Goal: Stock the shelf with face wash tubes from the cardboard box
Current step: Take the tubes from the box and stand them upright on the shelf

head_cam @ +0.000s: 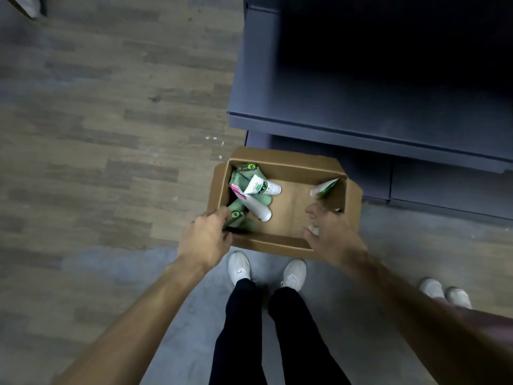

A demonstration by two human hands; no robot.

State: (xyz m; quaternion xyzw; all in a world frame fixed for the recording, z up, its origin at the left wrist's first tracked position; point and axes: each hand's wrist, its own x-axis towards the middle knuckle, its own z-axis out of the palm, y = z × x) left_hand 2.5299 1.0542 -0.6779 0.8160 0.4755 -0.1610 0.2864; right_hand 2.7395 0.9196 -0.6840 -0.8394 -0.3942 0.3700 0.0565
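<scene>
A brown cardboard box (280,240) sits on the floor (97,134) in the middle of the frame, right in front of the person's white shoes (239,266). Its flaps are folded out, so the top is wide open and easy to reach into.

Most of the face wash tubes (251,190) lie in a messy pile in the left part of the box. They are green and white and point every way, some lying on top of others. One more tube (324,188) leans alone in the far right corner of the box.

The left hand (206,237) is at the near left corner of the box. Its fingers (220,213) are curled around a green tube (238,220) at the edge of the pile, most likely to lift it out.

The right hand (331,232) hangs over the near right side of the box. Its fingers are spread and loose. Something small and white shows under the palm, but I cannot tell if the hand holds it. I think this hand is reaching for another tube.

The grey shelf (361,126) stands in the upper right of the frame, just behind the box. The part we can see has no tubes on it. The box is kept near it, probably so each tube has only a short way to go. Another pair of white shoes (444,293) shows at the lower right.
</scene>
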